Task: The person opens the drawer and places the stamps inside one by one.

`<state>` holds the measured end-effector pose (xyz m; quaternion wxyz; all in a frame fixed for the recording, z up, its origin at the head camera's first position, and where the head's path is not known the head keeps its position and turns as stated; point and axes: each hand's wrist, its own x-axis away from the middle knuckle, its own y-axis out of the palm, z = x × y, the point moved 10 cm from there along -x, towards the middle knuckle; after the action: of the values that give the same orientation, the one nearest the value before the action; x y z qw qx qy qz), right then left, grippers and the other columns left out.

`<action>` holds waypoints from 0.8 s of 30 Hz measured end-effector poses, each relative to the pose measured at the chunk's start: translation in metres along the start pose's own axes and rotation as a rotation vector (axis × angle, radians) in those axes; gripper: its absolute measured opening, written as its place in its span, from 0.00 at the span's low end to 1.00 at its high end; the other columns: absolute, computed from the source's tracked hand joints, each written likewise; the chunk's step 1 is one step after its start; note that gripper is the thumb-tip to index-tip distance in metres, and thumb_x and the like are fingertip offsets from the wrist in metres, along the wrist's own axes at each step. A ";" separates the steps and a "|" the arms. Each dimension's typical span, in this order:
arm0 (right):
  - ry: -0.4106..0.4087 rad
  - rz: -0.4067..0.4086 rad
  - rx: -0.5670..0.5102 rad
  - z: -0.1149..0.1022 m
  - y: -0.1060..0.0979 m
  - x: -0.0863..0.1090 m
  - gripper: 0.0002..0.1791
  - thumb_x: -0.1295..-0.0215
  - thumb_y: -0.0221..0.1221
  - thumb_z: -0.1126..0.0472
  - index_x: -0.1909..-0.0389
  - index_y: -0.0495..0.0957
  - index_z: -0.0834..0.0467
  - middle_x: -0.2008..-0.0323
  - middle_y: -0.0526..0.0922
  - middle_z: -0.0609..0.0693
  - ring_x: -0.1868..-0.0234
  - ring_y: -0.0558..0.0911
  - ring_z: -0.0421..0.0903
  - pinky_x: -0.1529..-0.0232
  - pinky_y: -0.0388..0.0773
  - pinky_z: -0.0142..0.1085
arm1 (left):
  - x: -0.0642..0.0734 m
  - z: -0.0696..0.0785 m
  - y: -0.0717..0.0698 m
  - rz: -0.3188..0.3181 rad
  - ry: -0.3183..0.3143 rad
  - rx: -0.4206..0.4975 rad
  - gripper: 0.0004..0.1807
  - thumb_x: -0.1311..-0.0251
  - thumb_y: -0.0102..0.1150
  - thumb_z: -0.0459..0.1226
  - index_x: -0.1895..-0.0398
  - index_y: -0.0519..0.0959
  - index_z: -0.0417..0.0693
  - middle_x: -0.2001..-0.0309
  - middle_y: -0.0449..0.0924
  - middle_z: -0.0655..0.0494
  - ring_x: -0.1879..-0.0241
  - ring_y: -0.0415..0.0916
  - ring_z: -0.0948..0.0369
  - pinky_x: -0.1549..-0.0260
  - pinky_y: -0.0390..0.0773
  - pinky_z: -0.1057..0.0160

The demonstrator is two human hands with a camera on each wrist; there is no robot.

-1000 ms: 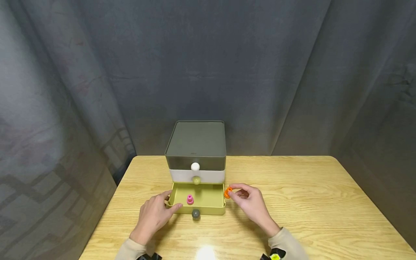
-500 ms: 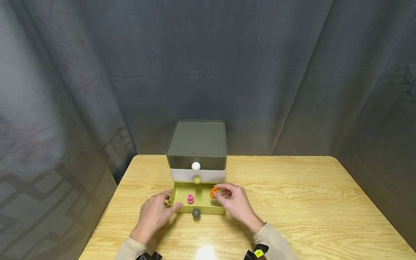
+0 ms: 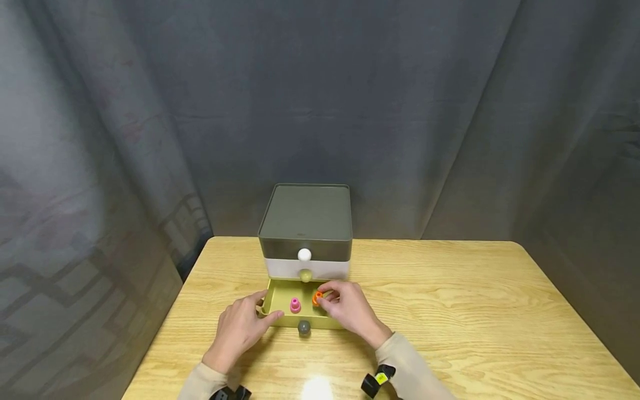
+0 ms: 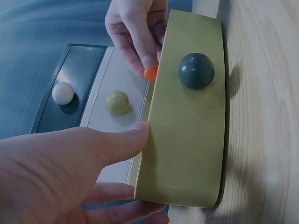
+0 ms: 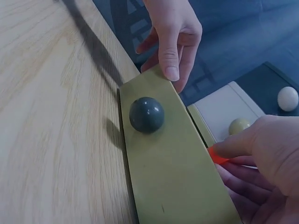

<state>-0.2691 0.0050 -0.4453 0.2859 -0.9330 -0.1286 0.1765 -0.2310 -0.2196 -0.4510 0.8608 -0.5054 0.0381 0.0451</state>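
A yellow-green bottom drawer (image 3: 325,321) with a dark grey ball knob (image 3: 304,327) is pulled out. My left hand (image 3: 243,328) holds its front left corner, thumb on the front rim and fingers round the side. Inside the drawer stands a small pink stepped peg (image 3: 295,305) with a hole in its top. To the right of it, my right hand (image 3: 352,311) pinches a similar orange peg (image 3: 316,299) between thumb and fingers, within the drawer's outline. Both wrist views show the orange peg (image 4: 150,73) only partly; whether it touches the drawer floor is hidden.
Above the open drawer are a white drawer (image 3: 327,270) with a yellow-green knob and a dark grey one (image 3: 280,248) with a white knob, both closed. The cabinet (image 3: 307,211) stands on a wooden table (image 3: 450,311), with grey curtains (image 3: 385,111) behind and beside.
My right hand has carried the orange peg leftward, from outside the drawer's right wall to inside its outline, near the pink peg. The left hand keeps its hold on the drawer corner.
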 end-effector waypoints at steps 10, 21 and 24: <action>0.021 -0.106 0.081 -0.003 0.019 -0.012 0.07 0.34 0.71 0.65 0.57 0.90 0.62 0.61 0.93 0.54 0.66 0.90 0.41 0.64 0.83 0.28 | -0.001 0.001 0.000 -0.011 -0.011 0.032 0.34 0.42 0.79 0.53 0.37 0.85 0.45 0.63 0.91 0.56 0.69 0.83 0.64 0.75 0.74 0.60; 0.045 -0.166 0.129 0.000 0.035 -0.015 0.04 0.38 0.73 0.67 0.63 0.91 0.60 0.64 0.92 0.52 0.69 0.88 0.38 0.67 0.82 0.28 | 0.001 0.000 0.000 -0.008 -0.012 0.028 0.34 0.43 0.79 0.53 0.37 0.85 0.45 0.63 0.91 0.56 0.69 0.83 0.64 0.75 0.74 0.60; 0.046 -0.164 0.117 0.001 0.037 -0.015 0.04 0.37 0.73 0.67 0.63 0.91 0.60 0.65 0.92 0.51 0.69 0.88 0.38 0.67 0.82 0.28 | 0.001 0.001 0.000 -0.008 -0.014 0.028 0.34 0.43 0.79 0.53 0.37 0.85 0.45 0.63 0.91 0.55 0.69 0.82 0.64 0.75 0.74 0.60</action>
<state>-0.2776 -0.0294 -0.4635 0.3563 -0.9048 -0.1876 0.1384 -0.2304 -0.2191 -0.4508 0.8681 -0.4933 0.0309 0.0447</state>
